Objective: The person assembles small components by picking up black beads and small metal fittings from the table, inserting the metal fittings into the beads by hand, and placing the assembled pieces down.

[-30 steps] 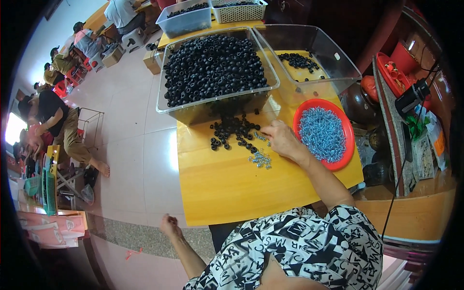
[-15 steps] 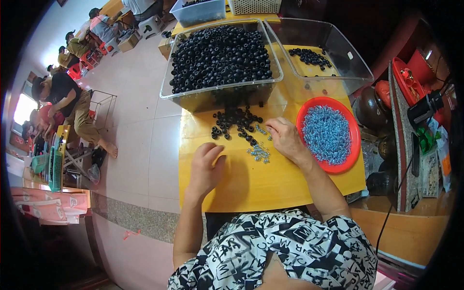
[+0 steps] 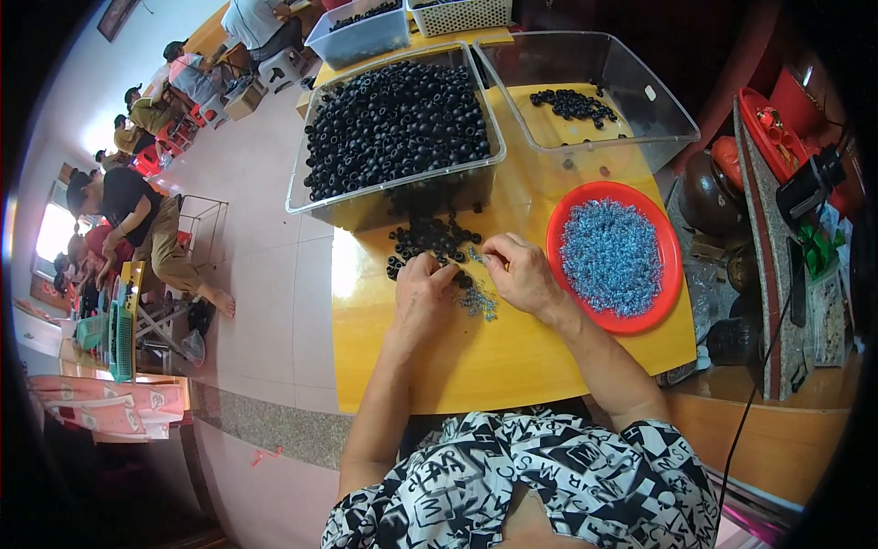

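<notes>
My left hand rests at the near edge of a loose pile of black, hollow, round caps on the yellow tabletop. Its thumb and fingers are closed together, and anything between them is hidden. Facing it, my right hand has its fingers pinched; I cannot make out what they hold. Between the two hands lies a small scatter of tiny bluish-silver parts. Many more of these parts fill a round red plate beside my right hand.
Behind the loose pile stands a clear bin heaped with black caps. A second clear bin holds a few. Further back are a bluish tub and a perforated basket. A cluttered shelf is at right; people sit working at left.
My left hand has moved forward and right to the edge of the black pile, and its fingers have closed. My right hand has stayed near the small parts. The view has shifted slightly.
</notes>
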Tool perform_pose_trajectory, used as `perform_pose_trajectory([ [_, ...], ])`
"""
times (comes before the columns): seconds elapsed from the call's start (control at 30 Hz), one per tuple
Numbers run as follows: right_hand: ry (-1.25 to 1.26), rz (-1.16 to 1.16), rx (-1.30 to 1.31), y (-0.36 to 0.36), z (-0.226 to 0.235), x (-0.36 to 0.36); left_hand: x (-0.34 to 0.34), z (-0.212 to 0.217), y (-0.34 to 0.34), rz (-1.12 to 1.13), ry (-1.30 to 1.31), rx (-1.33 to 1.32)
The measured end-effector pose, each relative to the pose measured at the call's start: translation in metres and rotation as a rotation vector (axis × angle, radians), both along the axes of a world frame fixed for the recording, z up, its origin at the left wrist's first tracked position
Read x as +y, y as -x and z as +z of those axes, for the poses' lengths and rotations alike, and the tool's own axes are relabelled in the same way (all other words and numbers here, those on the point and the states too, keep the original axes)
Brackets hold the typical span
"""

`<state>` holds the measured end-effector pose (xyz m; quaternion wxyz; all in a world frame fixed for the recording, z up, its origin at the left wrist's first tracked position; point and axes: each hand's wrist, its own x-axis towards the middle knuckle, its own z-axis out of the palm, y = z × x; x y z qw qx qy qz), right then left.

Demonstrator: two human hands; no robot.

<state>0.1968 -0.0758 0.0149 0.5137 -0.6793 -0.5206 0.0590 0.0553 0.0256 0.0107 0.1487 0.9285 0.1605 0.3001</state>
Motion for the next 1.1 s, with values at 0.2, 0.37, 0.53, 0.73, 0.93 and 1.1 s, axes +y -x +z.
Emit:
perform_pose_trajectory([
  [0.2, 0.095, 0.105, 0.347, 0.005, -0.001, 0.001, 0.002, -0.01, 0.006, -0.035, 0.11, -0.201],
  [0.37, 0.064, 0.134, 0.542, 0.006, -0.013, 0.006, 0.003, -0.004, 0.012, -0.063, 0.115, -0.29],
  [0.53, 0.088, -0.005, 0.462, 0.004, -0.021, 0.007, 0.006, -0.007, 0.014, -0.01, 0.015, -0.183],
  [0.73, 0.099, 0.016, 0.457, 0.002, -0.022, 0.007, 0.046, -0.01, 0.043, 0.135, 0.163, -0.291],
  [0.93, 0.081, 0.056, 0.461, 0.004, -0.02, 0.007, 0.037, 0.002, 0.039, 0.161, 0.061, -0.105],
  [1.1, -0.079, 0.109, 0.07, 0.025, 0.008, 0.003, 0.036, -0.004, 0.037, 0.185, -0.009, -0.053],
])
